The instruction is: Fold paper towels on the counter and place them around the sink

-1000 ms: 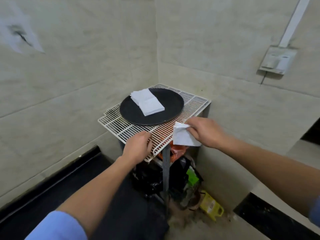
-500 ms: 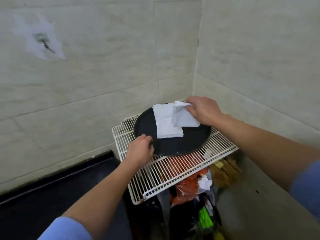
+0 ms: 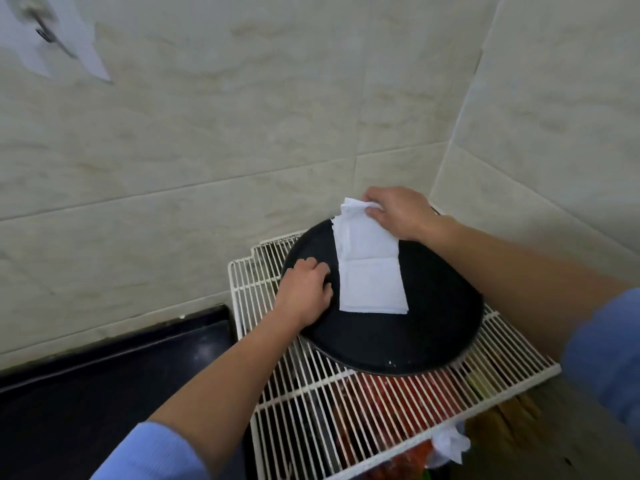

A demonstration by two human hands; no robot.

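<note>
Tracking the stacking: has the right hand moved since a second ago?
Yes. The right hand, pinching a paper towel, went from the near edge of the wire rack to the far rim of the black tray.

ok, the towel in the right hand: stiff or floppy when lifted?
Probably floppy: the towel, pinched at one end by the right hand, sags onto the stack on the tray. Likely very light, since a fingertip pinch carries it. Its ragged upper edge suggests thin paper that tears easily.
</note>
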